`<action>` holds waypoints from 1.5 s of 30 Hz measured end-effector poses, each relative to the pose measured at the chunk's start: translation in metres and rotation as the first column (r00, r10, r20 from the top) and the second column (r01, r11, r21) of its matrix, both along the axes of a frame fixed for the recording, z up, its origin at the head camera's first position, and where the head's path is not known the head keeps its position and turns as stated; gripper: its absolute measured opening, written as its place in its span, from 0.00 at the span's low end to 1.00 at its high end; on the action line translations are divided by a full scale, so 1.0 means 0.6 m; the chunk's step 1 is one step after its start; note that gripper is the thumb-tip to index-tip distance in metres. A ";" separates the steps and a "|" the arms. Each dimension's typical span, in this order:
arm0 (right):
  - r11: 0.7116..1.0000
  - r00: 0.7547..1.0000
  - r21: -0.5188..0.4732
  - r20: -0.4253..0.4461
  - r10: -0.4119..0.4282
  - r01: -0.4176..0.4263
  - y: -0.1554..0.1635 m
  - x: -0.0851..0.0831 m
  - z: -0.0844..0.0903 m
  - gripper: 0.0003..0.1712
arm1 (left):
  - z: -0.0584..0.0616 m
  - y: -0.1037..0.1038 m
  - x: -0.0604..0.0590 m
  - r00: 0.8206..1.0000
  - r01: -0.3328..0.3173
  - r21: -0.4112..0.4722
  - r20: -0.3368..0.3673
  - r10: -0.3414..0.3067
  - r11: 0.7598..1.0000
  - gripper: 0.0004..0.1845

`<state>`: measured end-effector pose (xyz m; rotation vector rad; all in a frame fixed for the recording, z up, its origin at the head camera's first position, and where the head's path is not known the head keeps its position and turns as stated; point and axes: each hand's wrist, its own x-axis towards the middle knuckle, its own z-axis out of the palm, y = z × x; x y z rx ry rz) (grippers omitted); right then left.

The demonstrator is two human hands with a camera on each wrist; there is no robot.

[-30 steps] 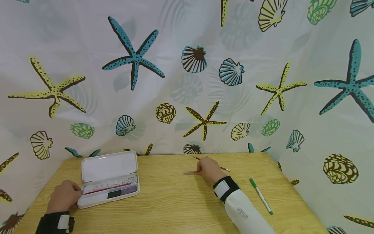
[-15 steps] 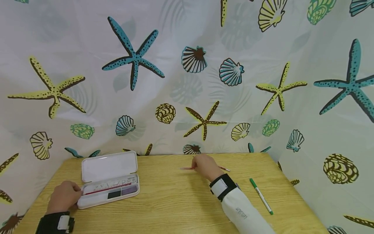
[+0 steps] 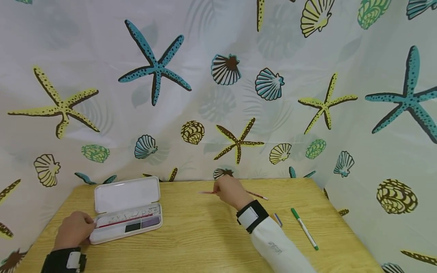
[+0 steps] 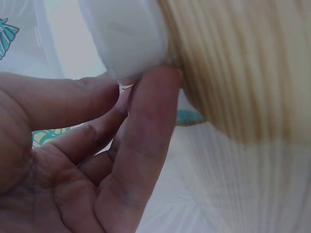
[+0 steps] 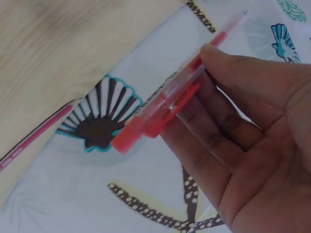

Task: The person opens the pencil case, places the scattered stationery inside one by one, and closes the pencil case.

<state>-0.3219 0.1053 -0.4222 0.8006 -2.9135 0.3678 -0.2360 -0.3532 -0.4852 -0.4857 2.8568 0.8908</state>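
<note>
In the head view, my left hand [image 3: 74, 229] pinches the near left corner of an open white pencil case [image 3: 117, 237]. The left wrist view shows thumb and fingertips on the white case corner [image 4: 129, 39]. Inside the case lie a thin red stick, a black block and a purple block beside a patterned strip. My right hand [image 3: 232, 191] holds a clear-barrelled red pen [image 5: 172, 94] between thumb and fingers, above the back of the table. The pen's clear tip points left in the head view. Behind that hand lies a red pencil [image 3: 257, 195].
A green-capped white marker [image 3: 305, 229] lies on the right of the wooden table [image 3: 191, 235]. Close by the right sleeve is a short blue stick [image 3: 278, 219]. A cloth [image 3: 191, 102] printed with starfish and shells hangs along the back and sides.
My right hand has moved left and slightly back with the red pen. More of the red pencil and the blue stick now show. The left hand and the case stay put.
</note>
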 end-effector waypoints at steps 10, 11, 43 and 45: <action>0.998 0.998 0.023 -0.037 0.053 -0.052 -0.071 0.011 0.017 0.05 | -0.003 0.001 -0.003 1.000 -0.012 0.003 0.016 0.012 1.000 0.13; 0.998 0.997 0.029 -0.046 0.061 -0.060 -0.078 0.013 0.020 0.06 | -0.003 0.001 -0.003 1.000 -0.012 0.004 0.018 0.012 1.000 0.13; 0.946 0.947 0.236 -0.178 0.267 -0.222 -0.307 0.068 -0.031 0.07 | 0.002 -0.002 -0.001 1.000 0.004 -0.013 0.013 -0.004 1.000 0.14; 0.942 0.946 0.252 -0.178 0.270 -0.221 -0.317 0.068 -0.040 0.07 | 0.003 -0.002 0.000 1.000 0.004 -0.011 0.014 -0.004 1.000 0.14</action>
